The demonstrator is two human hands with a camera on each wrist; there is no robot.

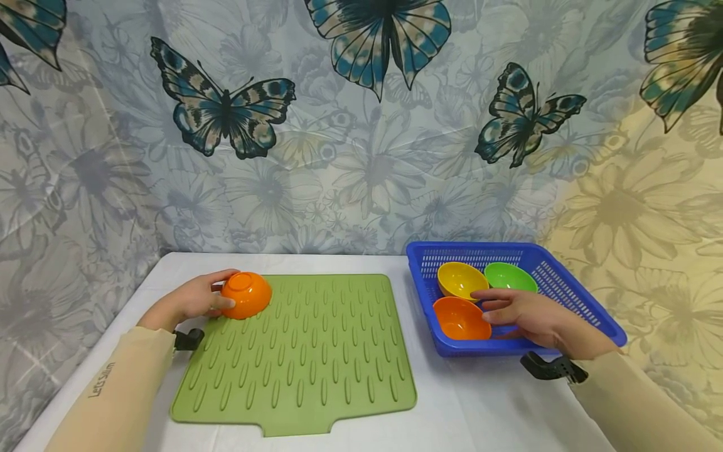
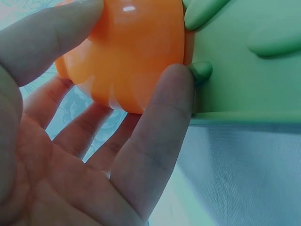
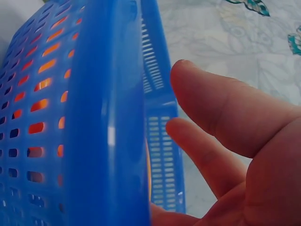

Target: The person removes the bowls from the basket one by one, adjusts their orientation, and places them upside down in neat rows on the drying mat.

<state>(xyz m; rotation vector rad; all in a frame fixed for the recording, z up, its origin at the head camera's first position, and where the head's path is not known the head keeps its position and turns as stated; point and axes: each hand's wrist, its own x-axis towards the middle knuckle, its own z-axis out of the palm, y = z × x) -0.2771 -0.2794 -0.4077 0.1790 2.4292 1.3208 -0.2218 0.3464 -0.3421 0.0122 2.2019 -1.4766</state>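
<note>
An orange bowl (image 1: 246, 298) sits upside down on the far left corner of a green ridged drying mat (image 1: 307, 411). My left hand (image 1: 189, 300) holds this bowl from its left side. In the left wrist view the thumb lies over the orange bowl (image 2: 136, 52) and the fingers curve around it. On the right, a blue plastic basket (image 1: 480, 348) carries a second orange bowl (image 1: 459, 320), a yellow bowl (image 1: 460, 279) and a green bowl (image 1: 511, 276), all upright. My right hand (image 1: 533, 319) reaches over the basket with thumb and fingers apart, beside the second orange bowl; contact is unclear.
A white cloth (image 1: 446, 402) covers the table under mat and basket. Behind stands a fabric backdrop (image 1: 367, 188) with butterflies and flowers. The basket's near rim (image 3: 108, 117) rises beside the right hand in its wrist view.
</note>
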